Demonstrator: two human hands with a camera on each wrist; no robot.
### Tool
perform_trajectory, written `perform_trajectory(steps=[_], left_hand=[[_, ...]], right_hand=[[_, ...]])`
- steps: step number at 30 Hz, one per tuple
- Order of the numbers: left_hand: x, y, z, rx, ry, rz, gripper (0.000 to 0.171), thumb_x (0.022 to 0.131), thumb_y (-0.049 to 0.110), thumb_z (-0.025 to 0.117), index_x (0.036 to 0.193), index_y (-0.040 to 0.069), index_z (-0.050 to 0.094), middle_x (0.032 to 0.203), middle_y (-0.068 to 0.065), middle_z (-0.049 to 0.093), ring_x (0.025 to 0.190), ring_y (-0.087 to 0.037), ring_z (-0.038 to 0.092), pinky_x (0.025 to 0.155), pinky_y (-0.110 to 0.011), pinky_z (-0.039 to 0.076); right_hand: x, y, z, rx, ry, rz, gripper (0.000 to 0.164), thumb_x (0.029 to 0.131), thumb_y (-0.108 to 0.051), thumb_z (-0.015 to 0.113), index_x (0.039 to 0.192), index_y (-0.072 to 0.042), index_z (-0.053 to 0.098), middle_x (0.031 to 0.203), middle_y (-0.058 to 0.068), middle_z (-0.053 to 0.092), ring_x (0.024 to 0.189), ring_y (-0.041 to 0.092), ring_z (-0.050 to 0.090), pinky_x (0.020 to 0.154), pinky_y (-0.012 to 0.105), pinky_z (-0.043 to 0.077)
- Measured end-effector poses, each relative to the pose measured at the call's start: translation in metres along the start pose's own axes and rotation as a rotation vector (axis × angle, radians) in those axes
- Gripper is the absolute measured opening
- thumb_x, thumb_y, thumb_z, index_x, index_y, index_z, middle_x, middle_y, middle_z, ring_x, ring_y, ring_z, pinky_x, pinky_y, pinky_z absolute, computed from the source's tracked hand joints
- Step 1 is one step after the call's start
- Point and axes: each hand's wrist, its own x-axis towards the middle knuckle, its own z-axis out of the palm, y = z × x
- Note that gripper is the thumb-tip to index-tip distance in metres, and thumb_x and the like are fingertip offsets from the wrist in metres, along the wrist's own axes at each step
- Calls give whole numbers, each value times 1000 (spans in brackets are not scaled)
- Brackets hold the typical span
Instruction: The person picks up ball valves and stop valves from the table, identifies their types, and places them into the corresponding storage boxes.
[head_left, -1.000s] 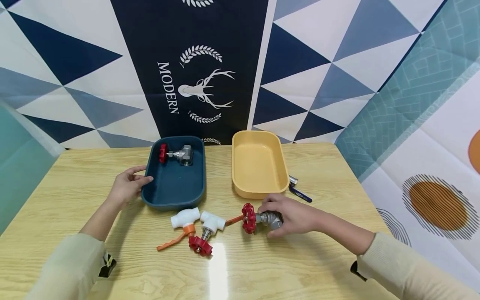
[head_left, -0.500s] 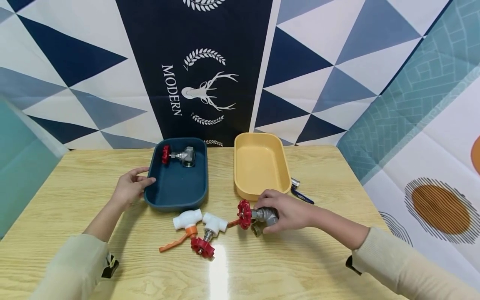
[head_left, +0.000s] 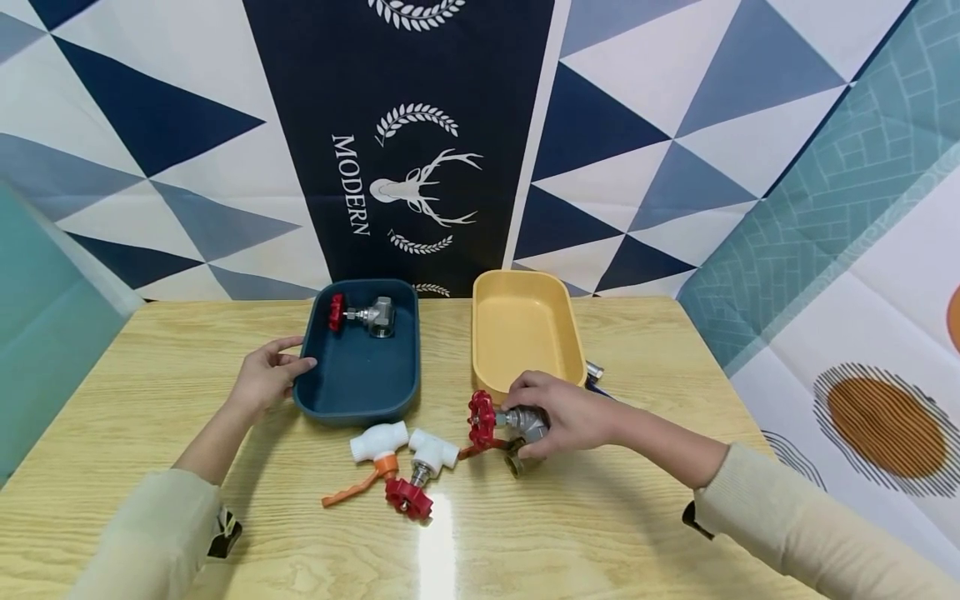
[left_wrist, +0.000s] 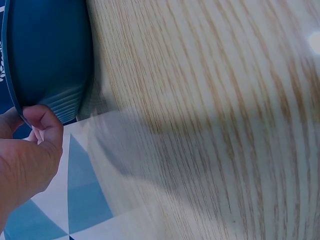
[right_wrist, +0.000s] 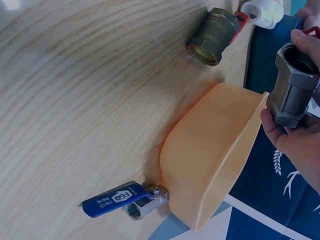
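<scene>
My left hand (head_left: 268, 377) pinches the left rim of a dark blue bin (head_left: 360, 383), thumb inside the wall. In that bin lies a metal gate valve with a red handwheel (head_left: 380, 315). My right hand (head_left: 570, 414) grips a second metal gate valve (right_wrist: 295, 85), its red handwheel (head_left: 481, 419) pointing left, raised over the table just in front of the yellow bin (head_left: 525, 329). Below it on the table lies a brass ball valve (right_wrist: 214, 37) with a red lever, partly covered in the head view by the held valve and hand.
Left of the brass valve lie a white plastic valve with an orange lever (head_left: 381, 442) and a white one with a red handwheel (head_left: 433, 452). A ball valve with a blue lever (right_wrist: 122, 199) lies against the yellow bin's right side. A patterned backdrop rises behind the table.
My right hand has lifted the gate valve and moved it slightly left and toward the bins, uncovering the brass ball valve beneath. My left hand stays on the blue bin's rim.
</scene>
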Motion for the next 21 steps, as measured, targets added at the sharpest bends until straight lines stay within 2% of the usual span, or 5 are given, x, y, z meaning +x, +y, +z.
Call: perform_trajectory(steps=[21], left_hand=[[2,-4,-2,-2,2,1,57,93,22,58,142,4,36,87,2,51,60,-6,46,54,-21,45]], right_hand=[[22,-5,-10,-3,-24,10,50,76,-31,77,118,-11,61,115,5,53,100,15,51,83,26,50]])
